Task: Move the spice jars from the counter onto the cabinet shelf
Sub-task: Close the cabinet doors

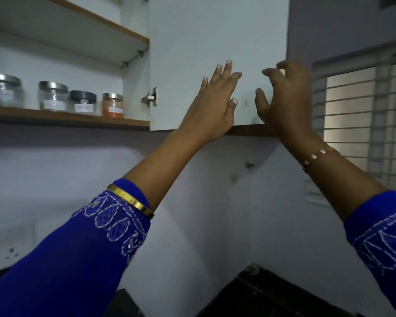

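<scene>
Left hand (215,104) and right hand (284,99) at the door (215,30).
Left flat, fingers straight; right curled at the edge, grip unclear.

Arms raised; left hand (217,104) flat, right hand (286,99) curled.

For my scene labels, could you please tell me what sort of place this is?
Probably a home kitchen: an open white wall cabinet with a brown-edged shelf holds four lidded glass jars, one steel-lidded jar of orange powder among them, and a barred window stands alongside.
</scene>
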